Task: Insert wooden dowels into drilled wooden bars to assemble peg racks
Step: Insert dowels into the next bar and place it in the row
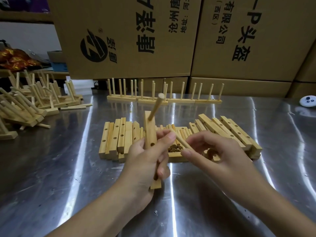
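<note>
My left hand (147,161) grips a drilled wooden bar (150,134) held upright above the metal table. One dowel (156,106) stands in the bar's top hole, tilted toward me. An empty hole shows lower down near my thumb. My right hand (212,151) pinches a second dowel (179,140) between thumb and fingers, its far end close to my left thumb and the bar. Behind my hands lie rows of loose drilled bars (118,137) and a pile of dowels (175,148) seen end-on.
Finished peg racks (164,98) stand in a row at the back, before stacked cardboard boxes (130,36). A heap of finished racks (34,100) fills the left side. More bars (236,132) lean at right. A small white device (307,100) lies far right.
</note>
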A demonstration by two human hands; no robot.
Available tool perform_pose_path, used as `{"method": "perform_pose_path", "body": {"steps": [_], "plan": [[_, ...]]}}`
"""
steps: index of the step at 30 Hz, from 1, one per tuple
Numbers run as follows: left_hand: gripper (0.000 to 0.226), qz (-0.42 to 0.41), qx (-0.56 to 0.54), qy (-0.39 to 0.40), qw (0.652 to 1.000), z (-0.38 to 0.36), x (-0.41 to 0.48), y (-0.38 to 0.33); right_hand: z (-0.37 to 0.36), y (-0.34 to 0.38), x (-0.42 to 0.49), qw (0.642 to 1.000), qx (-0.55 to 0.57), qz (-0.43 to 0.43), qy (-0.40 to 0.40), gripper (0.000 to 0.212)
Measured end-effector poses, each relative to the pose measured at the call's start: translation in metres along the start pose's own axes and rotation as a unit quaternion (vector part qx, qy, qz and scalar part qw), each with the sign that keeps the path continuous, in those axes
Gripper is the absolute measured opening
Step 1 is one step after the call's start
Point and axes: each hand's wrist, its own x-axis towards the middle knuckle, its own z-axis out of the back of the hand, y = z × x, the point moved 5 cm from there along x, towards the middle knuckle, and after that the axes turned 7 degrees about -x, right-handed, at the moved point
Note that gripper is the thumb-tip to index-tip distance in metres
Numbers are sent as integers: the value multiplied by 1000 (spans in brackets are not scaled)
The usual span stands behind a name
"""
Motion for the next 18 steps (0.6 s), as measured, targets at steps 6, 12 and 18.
{"method": "perform_pose_path", "body": {"steps": [6,12,18], "plan": [[38,29,38,64,997,-9,-7,4,1,1,0,999,41,-23,-27,15],[52,59,-29,86,994,-12,-10,6,11,14,-6,990,136,6,-32,5],[42,78,-24,75,994,-11,-9,9,21,21,-8,990,104,48,-82,4]]}}
